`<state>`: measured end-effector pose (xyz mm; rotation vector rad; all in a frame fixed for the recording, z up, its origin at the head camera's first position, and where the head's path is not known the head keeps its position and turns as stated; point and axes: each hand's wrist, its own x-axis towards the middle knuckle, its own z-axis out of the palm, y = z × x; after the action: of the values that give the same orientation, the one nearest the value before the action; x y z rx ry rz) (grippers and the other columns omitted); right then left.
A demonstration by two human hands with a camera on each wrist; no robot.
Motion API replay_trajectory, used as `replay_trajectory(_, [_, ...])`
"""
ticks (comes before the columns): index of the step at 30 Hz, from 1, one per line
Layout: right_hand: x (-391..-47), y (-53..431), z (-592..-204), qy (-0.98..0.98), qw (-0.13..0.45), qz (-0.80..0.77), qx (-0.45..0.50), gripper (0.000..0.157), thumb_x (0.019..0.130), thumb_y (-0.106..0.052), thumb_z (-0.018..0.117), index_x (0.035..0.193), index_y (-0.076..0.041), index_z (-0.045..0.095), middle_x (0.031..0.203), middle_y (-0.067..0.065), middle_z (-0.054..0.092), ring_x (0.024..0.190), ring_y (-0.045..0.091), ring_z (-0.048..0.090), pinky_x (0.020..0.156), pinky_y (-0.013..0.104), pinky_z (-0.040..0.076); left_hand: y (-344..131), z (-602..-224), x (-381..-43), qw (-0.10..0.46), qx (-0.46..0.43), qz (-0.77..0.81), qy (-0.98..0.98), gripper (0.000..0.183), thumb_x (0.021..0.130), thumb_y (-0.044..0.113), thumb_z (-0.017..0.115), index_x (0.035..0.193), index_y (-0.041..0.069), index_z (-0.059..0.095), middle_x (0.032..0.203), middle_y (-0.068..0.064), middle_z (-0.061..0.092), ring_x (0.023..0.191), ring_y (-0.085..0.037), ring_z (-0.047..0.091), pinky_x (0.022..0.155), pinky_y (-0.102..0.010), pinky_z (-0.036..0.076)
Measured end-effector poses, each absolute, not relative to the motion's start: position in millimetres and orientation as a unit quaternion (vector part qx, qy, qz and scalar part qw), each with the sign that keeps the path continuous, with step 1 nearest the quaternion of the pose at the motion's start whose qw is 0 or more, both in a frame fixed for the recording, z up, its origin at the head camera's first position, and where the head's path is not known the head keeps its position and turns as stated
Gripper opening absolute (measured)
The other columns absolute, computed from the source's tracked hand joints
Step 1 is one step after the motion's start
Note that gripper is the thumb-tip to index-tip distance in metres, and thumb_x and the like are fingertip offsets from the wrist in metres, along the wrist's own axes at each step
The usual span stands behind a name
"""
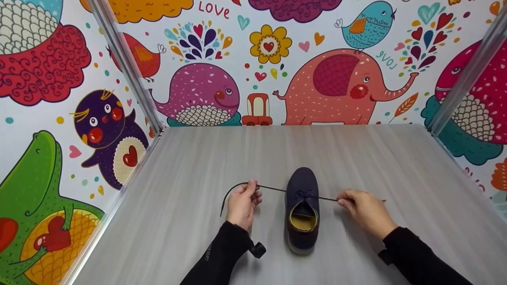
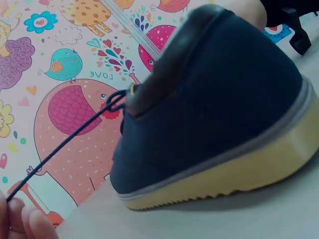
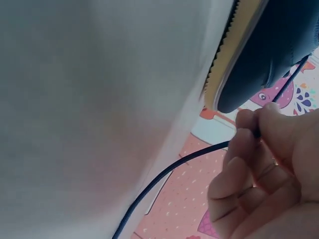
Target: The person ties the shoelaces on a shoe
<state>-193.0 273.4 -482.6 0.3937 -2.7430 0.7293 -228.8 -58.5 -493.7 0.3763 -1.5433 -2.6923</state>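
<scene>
A dark navy shoe (image 1: 303, 227) stands upright on the table, toe pointing away from me, its yellowish insole showing. From its throat a dark shoelace (image 1: 273, 188) runs out to both sides, pulled nearly straight. My left hand (image 1: 242, 204) pinches the left end between thumb and finger, and the loose tail curves down beyond it. On the other side my right hand (image 1: 366, 209) pinches the right end, with a short tip poking out behind. In the right wrist view the shoelace (image 3: 169, 172) trails from the fingertips. A small lace loop (image 2: 115, 99) shows at the shoe's opening.
The shoe stands on a light grey wood-grain table (image 1: 198, 158). Printed cartoon panels (image 1: 261, 79) wall it at the back and sides, joined by metal corner posts (image 1: 130, 75). Black sleeves with dark straps (image 1: 257, 250) cover both wrists.
</scene>
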Motion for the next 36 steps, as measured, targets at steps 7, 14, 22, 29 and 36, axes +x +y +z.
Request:
replay_trajectory(7, [-192.0,281.9,-481.8,-0.958,0.138,0.223,0.120,0.007,0.101,-0.013,0.074,0.095,-0.012,0.078,0.094,0.003,0.080,0.084,0.023,0.075,0.074,0.046,0.059,-59.0,-498.1,-227.3,0.019,0.146,-0.858,-0.492,0.033,0.109,0.016,0.063,0.125,-0.013,0.065,0.086,-0.001,0.067,0.073,-0.011,0.059,0.066,-0.023,0.054])
replay_trajectory(14, [-189.7,277.3,-477.2,-0.958,0.143,0.230,0.093,0.003,0.099,-0.011,0.076,0.101,-0.009,0.079,0.096,0.007,0.080,0.082,0.024,0.074,0.070,0.043,0.058,-57.4,-502.0,-221.0,-0.028,0.144,-0.857,-0.494,0.034,0.112,0.022,0.058,0.124,-0.010,0.063,0.089,-0.002,0.066,0.074,-0.012,0.062,0.067,-0.024,0.055])
replay_trajectory(22, [-183.1,263.7,-468.2,-0.909,-0.029,0.408,0.078,0.024,0.108,-0.023,0.066,0.109,-0.003,0.079,0.095,0.005,0.077,0.081,0.013,0.064,0.069,0.026,0.050,-47.5,-495.0,-204.9,-0.126,0.113,-0.858,-0.486,0.034,0.115,0.030,0.051,0.117,-0.004,0.056,0.097,-0.006,0.067,0.084,-0.019,0.067,0.074,-0.028,0.060])
replay_trajectory(29, [-185.0,252.6,-474.9,-0.762,-0.191,0.618,0.005,0.051,0.112,-0.039,0.057,0.139,0.003,0.066,0.103,-0.004,0.074,0.081,0.009,0.064,0.071,0.026,0.054,-26.7,-485.4,-194.1,-0.144,0.090,-0.863,-0.476,0.031,0.113,0.023,0.057,0.118,-0.008,0.056,0.095,-0.006,0.067,0.079,-0.017,0.066,0.071,-0.026,0.059])
replay_trajectory(36, [-194.7,243.6,-478.7,-0.632,-0.190,0.749,-0.064,0.049,0.110,-0.048,0.057,0.141,-0.011,0.066,0.114,-0.010,0.075,0.086,0.005,0.060,0.076,0.023,0.049,-15.1,-484.7,-200.3,-0.122,0.096,-0.840,-0.520,0.031,0.109,0.022,0.065,0.121,-0.007,0.066,0.097,-0.002,0.072,0.076,-0.013,0.062,0.068,-0.024,0.055])
